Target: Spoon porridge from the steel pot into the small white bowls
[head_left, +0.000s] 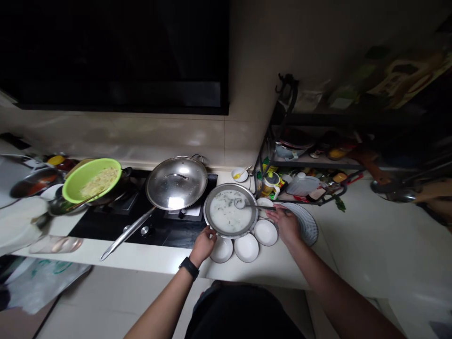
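A wide, shallow steel pan point(231, 210) of milky soup flecked with green is gripped at its near rim by the left hand point(204, 245), a black watch point(189, 267) strapped to the wrist, with the fingers point(210, 234) curled together over the edge. The pan is held on the pale surface point(257, 270), tilted slightly, just beside the hob. A metal ladle point(259, 206) is held in the right hand point(285, 223), its fingers closed on the handle, and its bowl is dipped in the soup. Three white bowls point(246, 247) are set close together just below the pan, and a fourth point(264, 202) is partly hidden behind the ladle handle. A blue-ringed plate point(306, 223) lies under the right hand's reach. A lidded steel wok point(176, 183) stands on the black hob point(141, 230), and a small white dish point(240, 174) is seen beyond it. Farther left, a green bowl point(92, 180) of shredded food is tilted above a dark pot, apparently held by a second person, whose white sleeve point(21, 221) is blurred. A crowded wire rack point(303, 165) stands at the back.
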A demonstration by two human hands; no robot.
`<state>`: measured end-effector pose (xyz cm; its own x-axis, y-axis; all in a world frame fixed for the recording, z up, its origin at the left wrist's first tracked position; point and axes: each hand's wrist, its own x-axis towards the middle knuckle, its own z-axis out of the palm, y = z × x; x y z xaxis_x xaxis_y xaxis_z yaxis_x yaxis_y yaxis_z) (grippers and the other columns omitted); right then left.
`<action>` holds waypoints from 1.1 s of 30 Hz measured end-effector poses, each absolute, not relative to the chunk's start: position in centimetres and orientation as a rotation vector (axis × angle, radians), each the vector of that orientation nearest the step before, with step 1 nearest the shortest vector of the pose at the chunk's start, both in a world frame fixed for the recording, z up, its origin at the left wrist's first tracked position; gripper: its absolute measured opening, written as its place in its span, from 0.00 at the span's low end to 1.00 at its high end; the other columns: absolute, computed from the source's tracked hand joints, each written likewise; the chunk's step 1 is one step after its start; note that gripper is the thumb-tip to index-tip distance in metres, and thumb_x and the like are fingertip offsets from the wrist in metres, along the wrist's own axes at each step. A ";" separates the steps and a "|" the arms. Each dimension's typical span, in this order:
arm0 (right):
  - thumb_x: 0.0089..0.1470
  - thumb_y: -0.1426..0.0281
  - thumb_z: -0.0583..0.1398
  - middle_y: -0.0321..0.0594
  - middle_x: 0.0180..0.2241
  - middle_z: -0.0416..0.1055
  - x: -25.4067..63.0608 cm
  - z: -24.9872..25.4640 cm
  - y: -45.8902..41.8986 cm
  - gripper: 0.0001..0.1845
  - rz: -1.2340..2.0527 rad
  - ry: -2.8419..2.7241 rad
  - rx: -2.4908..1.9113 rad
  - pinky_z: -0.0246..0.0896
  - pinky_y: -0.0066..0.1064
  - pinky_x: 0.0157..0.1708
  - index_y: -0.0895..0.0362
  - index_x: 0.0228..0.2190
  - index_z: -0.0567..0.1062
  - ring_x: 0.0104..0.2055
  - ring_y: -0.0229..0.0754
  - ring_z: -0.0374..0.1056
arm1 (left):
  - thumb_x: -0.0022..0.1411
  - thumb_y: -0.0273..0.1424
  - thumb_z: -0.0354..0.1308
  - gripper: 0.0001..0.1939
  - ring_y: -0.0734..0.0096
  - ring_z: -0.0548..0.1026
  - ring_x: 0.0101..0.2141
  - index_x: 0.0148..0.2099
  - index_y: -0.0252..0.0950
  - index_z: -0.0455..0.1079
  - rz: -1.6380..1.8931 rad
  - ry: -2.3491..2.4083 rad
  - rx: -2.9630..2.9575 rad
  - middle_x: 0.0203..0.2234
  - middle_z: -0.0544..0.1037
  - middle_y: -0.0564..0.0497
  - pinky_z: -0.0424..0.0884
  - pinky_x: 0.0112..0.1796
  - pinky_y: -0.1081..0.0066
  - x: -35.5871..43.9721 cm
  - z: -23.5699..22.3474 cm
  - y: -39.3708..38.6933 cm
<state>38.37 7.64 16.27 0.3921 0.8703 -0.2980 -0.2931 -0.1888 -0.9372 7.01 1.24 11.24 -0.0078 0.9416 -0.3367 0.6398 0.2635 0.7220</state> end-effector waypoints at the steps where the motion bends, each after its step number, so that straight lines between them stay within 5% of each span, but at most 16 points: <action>1: 0.48 0.56 0.71 0.40 0.26 0.80 38.9 16.7 7.4 0.18 1.141 -0.567 -1.381 0.80 0.39 0.36 0.55 0.33 0.75 0.32 0.50 0.81 | 0.64 0.26 0.54 0.08 0.63 0.78 0.49 0.40 0.36 0.75 0.472 1.727 1.463 0.50 0.80 0.42 0.68 0.53 0.68 7.0 11.3 1.3; 13: 0.45 0.55 0.71 0.40 0.25 0.79 45.3 18.0 5.4 0.22 0.864 -0.578 -1.459 0.78 0.37 0.36 0.58 0.34 0.76 0.32 0.49 0.81 | 0.63 0.25 0.54 0.09 0.62 0.77 0.51 0.39 0.35 0.76 0.452 1.755 1.478 0.49 0.80 0.42 0.68 0.52 0.68 7.5 11.5 1.3; 20: 0.48 0.53 0.67 0.41 0.26 0.80 45.5 15.7 5.6 0.20 0.830 -0.778 -1.623 0.77 0.43 0.37 0.56 0.34 0.77 0.30 0.49 0.80 | 0.64 0.26 0.53 0.10 0.57 0.68 0.63 0.41 0.35 0.77 0.448 1.764 1.443 0.53 0.78 0.38 0.63 0.59 0.65 7.7 10.6 1.2; 27: 0.54 0.58 0.62 0.44 0.44 0.81 45.3 16.7 3.9 0.13 0.669 -1.592 -1.580 0.66 0.49 0.58 0.49 0.37 0.82 0.50 0.54 0.76 | 0.64 0.28 0.54 0.10 0.57 0.70 0.61 0.41 0.35 0.77 0.439 1.760 1.465 0.53 0.78 0.39 0.64 0.59 0.65 7.7 10.8 1.3; 33: 0.62 0.62 0.57 0.43 0.48 0.79 42.0 18.2 3.6 0.14 0.584 -1.792 -1.427 0.67 0.45 0.58 0.48 0.43 0.82 0.53 0.51 0.74 | 0.64 0.27 0.53 0.11 0.58 0.70 0.62 0.42 0.35 0.77 0.443 1.761 1.426 0.55 0.78 0.39 0.63 0.60 0.65 7.9 11.2 1.2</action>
